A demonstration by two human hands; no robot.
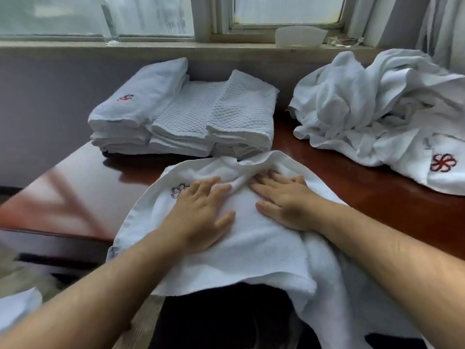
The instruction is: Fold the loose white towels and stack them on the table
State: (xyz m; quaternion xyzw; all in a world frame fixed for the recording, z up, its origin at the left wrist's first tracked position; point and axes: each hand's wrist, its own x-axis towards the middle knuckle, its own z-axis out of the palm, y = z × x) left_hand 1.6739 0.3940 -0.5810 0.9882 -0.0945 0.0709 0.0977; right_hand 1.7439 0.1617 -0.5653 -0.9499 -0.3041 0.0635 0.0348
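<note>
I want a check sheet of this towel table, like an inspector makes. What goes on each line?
Surface: glossy red-brown table, bare at the left.
Job's things: towel spread at the near edge, hanging off; folded stack behind it; loose pile at right.
Clutter: clear glass and white tub on the windowsill.
Hands: left hand and right hand flat on the towel, fingers straight.
Cables: nothing seen.
Surroundings: window behind, curtain at right.

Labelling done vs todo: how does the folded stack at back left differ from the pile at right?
The folded stack lies in flat, squared layers; the loose pile is crumpled and heaped. The stack's top shows a waffle weave on some towels; the pile's cloth looks plain. Both are white, sit on the table, and carry a red emblem.
</note>
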